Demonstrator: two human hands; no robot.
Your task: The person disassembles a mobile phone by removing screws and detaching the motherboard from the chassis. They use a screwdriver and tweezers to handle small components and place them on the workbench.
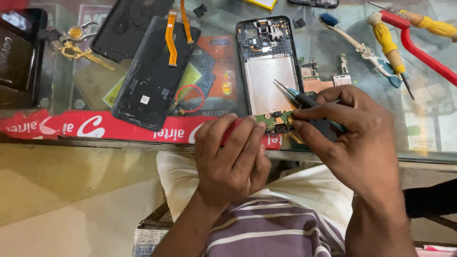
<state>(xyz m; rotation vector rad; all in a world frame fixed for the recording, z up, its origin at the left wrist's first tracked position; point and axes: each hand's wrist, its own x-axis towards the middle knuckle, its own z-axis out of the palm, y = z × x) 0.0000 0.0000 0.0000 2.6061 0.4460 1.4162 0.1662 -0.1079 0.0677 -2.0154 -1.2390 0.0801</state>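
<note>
- Opened phone (269, 76) lies on the glass desk (428, 128), its lower green board exposed.
- Right hand (354, 133) pinches a dark screwdriver (304, 99); left hand (233, 157) curls closed at the phone's bottom edge, bracing.
- Judged: board work underway; steady, precise tip placement needed.

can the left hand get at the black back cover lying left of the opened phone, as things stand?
Probably yes. The left hand rests at the counter edge by the opened phone; the black back cover lies just to its left with only an orange flex cable on it, nothing between.
</note>
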